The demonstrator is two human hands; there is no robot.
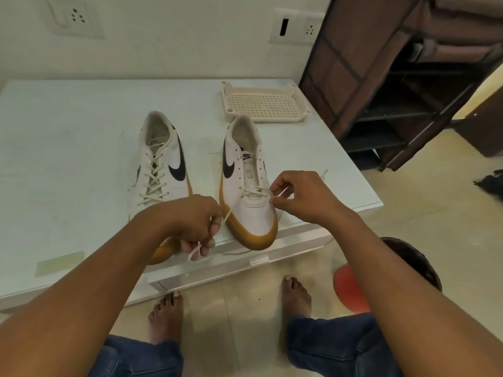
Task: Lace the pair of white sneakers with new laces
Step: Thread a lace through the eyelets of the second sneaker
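Between the two grips, at the near edge of the worktop, stands the unfinished sneaker. Its toe points at the person and the new lace is threaded only through the lowest eyelets by the toe cap; the rows above are bare up to the tongue label. The left grip is curled tight round one end of the lace, which runs taut from it up to the shoe. The right grip pinches the other end between thumb and fingertips, right against the shoe's other flank. The step in hand looks like drawing both ends level after the first row, so the pair seems about half done. The next move probably calls for one grip to let go and feed a lace tip up through the next eyelet across the tongue. Partly under the left grip lies the laced sneaker, crossed to the top, its toe hidden by the wrist. Beyond the right grip, behind the shoe's heel, sits a perforated tray. A strip of tape lies well to the outside of the left grip, and a dark rack stands beyond the worktop's corner. Nothing blocks the eyelets, but the shoe's toe is at the worktop's edge, so a hard tug might slide it off.
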